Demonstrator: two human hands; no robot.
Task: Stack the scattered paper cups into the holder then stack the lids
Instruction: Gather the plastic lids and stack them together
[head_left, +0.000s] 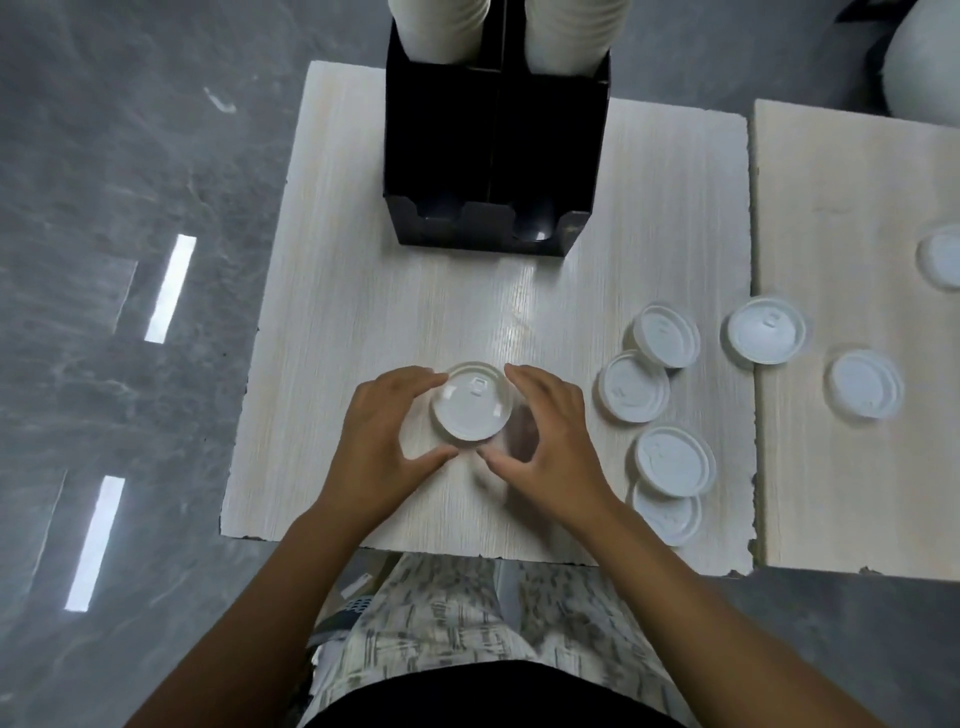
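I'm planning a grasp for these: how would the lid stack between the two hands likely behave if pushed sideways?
The lid stack looks like thin white plastic, so probably light and easily shoved. The left hand and right hand cup its sides, which suggests the lids may slide apart if not steadied. Being flat and wide, it seems unlikely to tip or roll.

White lids on pale wood-grain tables, a black holder with off-white cups, grey marbled floor
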